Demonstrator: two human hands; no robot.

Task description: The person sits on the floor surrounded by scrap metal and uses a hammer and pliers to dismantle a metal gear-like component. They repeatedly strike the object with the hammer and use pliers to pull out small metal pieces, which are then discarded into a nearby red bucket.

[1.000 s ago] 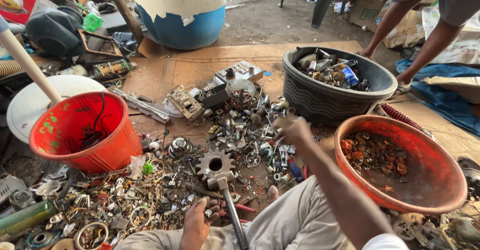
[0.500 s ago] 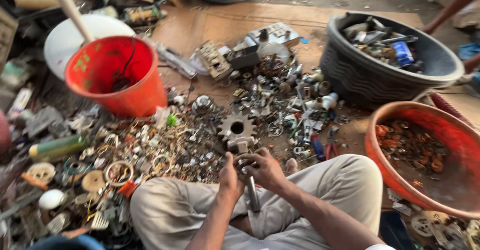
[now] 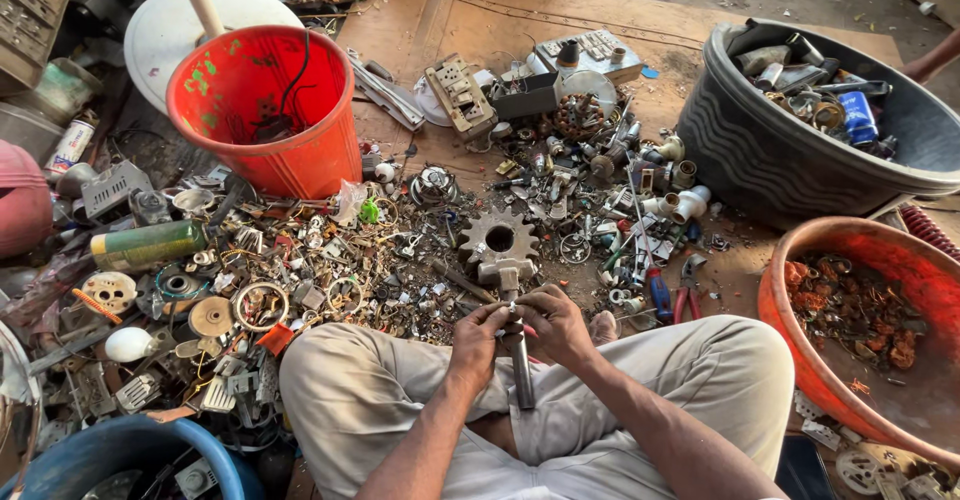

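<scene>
While both hands work at the same spot, the landmark is the hammer [image 3: 519, 345], lying head-up between the person's knees, metal handle running down over the pale trousers [image 3: 700, 390]; far left of the hammer: blue tub [image 3: 110, 455] at the bottom edge, green bottle [image 3: 150, 243] on its side above it; up-left of the hammer: red bucket [image 3: 262, 110] upright, black cable hanging inside, white disc [image 3: 165, 25] behind it; between bucket and hammer: spread of small scrap metal [image 3: 330, 270] on the floor, rings and brackets mixed; left hand [image 3: 478, 338] touching the hammer's left side, grip narrow, fingers curled round something small, cannot tell what; just above the hammer head: toothed gear [image 3: 499, 238] flat on the floor; right hand [image 3: 556, 322] touching the hammer's right side, grip narrow too, fingertips pinched against the left hand's; right of the hammer: red-handled pliers [image 3: 685, 295] near the knee; up-right: black ribbed basin [image 3: 790, 150] holding mixed metal parts; far right: orange basin [image 3: 860, 360] with rusty pieces inside.
</scene>
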